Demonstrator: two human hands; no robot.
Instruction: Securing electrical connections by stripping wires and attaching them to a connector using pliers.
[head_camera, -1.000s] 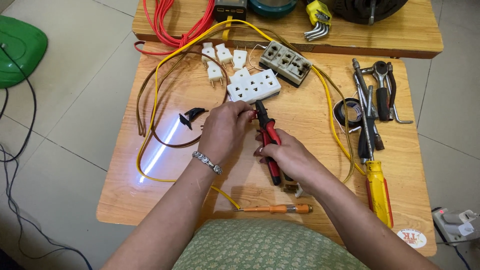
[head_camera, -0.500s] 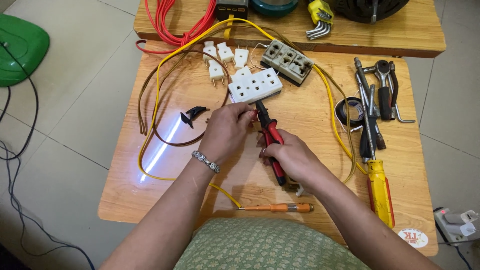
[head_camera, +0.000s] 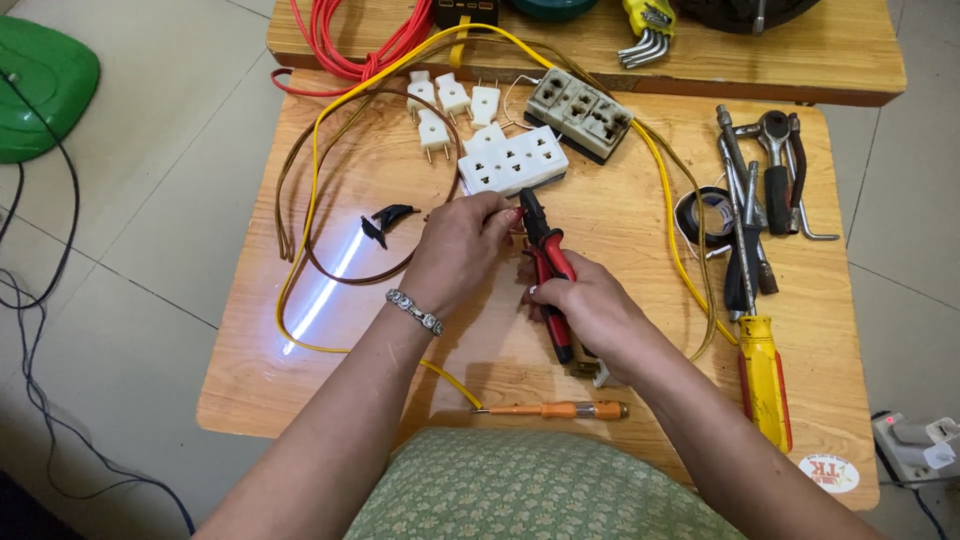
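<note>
A: Head view, L to R. Far left on the floor there's a green plastic thing (head_camera: 40, 85) and a dark cable (head_camera: 30, 400), both off the tabletop (head_camera: 260, 400), so out of the way.

B: And on the wood?

A: Brown wire (head_camera: 300, 215) and yellow wire (head_camera: 310, 180) loop over the left part, slack laid wide, prob. so the ends reach the middle w/o tangling. Two black scraps (head_camera: 385, 218) lie beside the loops.

B: Hands?

A: Left hand (head_camera: 460, 250), bracelet on the wrist, fingers pinched narrow on a thin wire end just under the white socket block (head_camera: 513, 160). It holds the end steady at the tool's nose. Right hand (head_camera: 590, 310) is wrapped round the red-handled pliers (head_camera: 545, 265), handles squeezed. Jaws point up toward the left fingertips, so the wire end meets the tool right at tabletop centre. Can't tell if the jaws actually bite the wire.

B: Rest?

A: White plugs (head_camera: 450, 105) and a grey opened socket (head_camera: 580, 112) sit behind the block, within reach. Orange tester screwdriver (head_camera: 555, 410) lies at the near edge. Right side: black tape roll (head_camera: 705, 215), wrenches and drivers (head_camera: 770, 190), and a yellow-handled screwdriver (head_camera: 762, 375), all parked parallel, clear of the hands.
</note>
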